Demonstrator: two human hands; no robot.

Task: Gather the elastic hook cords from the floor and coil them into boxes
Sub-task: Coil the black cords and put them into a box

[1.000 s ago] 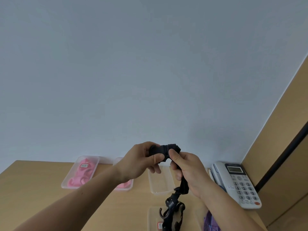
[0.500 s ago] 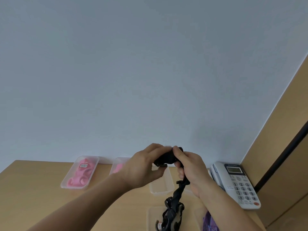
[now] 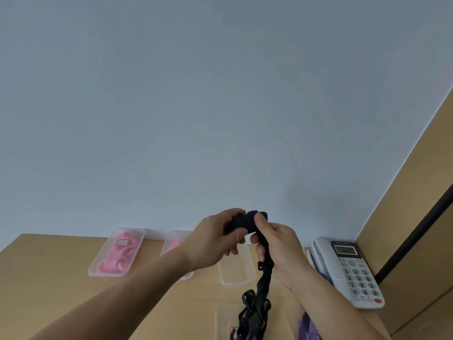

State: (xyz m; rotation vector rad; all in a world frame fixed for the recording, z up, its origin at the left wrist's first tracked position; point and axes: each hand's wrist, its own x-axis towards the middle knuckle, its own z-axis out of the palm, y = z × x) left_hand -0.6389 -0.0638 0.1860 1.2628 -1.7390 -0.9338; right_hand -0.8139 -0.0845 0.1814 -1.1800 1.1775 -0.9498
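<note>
Head view: the black cord (image 3: 264, 283) is pinched by the left hand (image 3: 210, 241) and right hand (image 3: 279, 251); loops are best wound snug and even.

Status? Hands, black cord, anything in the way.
Left hand and right hand both grip black elastic hook cord, bunched coil between them. Loose end hangs over clear plastic box below. White desk telephone to the right, clear of hands.

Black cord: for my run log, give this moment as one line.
black cord: tail over clear box | left hand: grips coiled end | right hand: grips below
</note>
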